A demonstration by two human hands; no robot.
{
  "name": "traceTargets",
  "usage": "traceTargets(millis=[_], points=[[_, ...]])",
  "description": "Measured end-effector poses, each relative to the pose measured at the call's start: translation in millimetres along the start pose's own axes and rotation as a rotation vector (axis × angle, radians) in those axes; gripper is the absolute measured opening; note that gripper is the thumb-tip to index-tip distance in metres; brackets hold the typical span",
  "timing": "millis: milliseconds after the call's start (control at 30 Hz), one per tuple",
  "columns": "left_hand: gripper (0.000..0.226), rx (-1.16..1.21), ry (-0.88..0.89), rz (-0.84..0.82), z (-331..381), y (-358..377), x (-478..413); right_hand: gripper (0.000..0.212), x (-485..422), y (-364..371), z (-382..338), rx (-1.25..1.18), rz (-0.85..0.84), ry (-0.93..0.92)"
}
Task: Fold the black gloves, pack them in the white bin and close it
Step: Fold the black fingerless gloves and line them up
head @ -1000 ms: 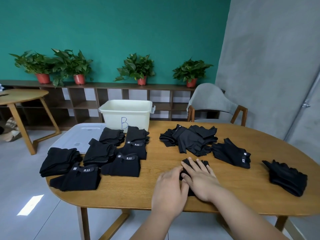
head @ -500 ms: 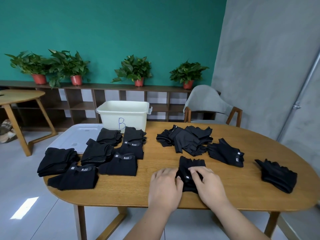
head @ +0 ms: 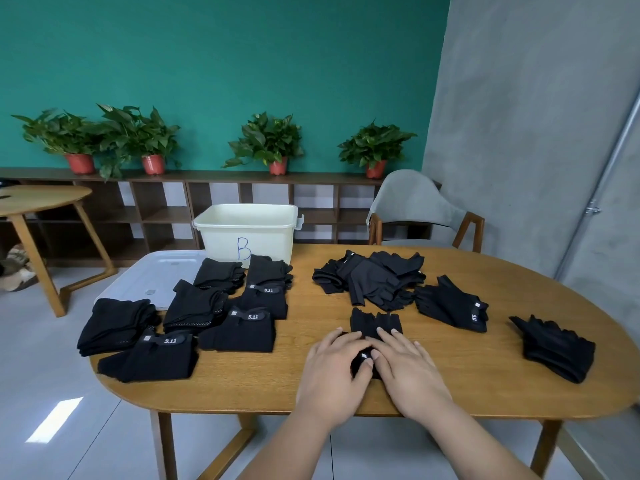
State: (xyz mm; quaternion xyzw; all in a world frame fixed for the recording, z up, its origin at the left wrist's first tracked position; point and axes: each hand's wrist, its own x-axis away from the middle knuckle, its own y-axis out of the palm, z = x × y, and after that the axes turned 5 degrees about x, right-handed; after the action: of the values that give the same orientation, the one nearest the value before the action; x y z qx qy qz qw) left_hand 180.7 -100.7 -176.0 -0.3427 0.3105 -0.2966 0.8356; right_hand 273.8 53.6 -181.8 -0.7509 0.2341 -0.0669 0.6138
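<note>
A black glove [head: 375, 323] lies flat on the wooden table [head: 467, 382] near its front edge, finger ends pointing away. My left hand [head: 332, 372] and my right hand [head: 405, 368] both press flat on its near half, fingers straight, covering the cuff. Several folded black gloves [head: 239, 332] lie in rows on the left. An unfolded heap [head: 374, 278] lies behind the hands, with more gloves to the right [head: 452, 308] and far right [head: 554, 348]. The white bin [head: 247, 232], marked B, stands open at the back left, its lid [head: 152, 278] flat beside it.
A grey chair [head: 415, 209] stands behind the table on the right. A low shelf with potted plants [head: 266, 143] runs along the green wall. A second wooden table [head: 41, 199] stands at the far left. A grey wall rises on the right.
My right hand has slid back from the glove's far end toward the cuff, uncovering the finger ends. Both hands now lie side by side on the near half.
</note>
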Motion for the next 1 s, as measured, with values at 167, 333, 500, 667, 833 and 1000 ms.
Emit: traceTargets(millis=[167,333,500,667,833,1000], points=[[0.044,-0.023,-0.053,0.003,0,1,-3,0.032,6,4,6,-0.179,0.282,0.023],[0.045,-0.034,-0.09,0.021,-3,2,-5,0.02,8,6,8,-0.275,0.386,0.016],[0.047,-0.063,-0.135,0.045,-5,4,-7,0.047,8,4,3,-0.104,0.247,-0.061],[0.048,-0.049,-0.165,0.084,-2,5,-6,0.042,9,2,3,-0.125,0.23,-0.055],[0.054,0.008,-0.132,0.09,-3,4,-5,0.037,11,-2,3,-0.248,0.264,0.01],[0.058,0.07,-0.049,0.108,-5,-1,-2,0.037,14,-10,5,-0.456,0.286,0.072]])
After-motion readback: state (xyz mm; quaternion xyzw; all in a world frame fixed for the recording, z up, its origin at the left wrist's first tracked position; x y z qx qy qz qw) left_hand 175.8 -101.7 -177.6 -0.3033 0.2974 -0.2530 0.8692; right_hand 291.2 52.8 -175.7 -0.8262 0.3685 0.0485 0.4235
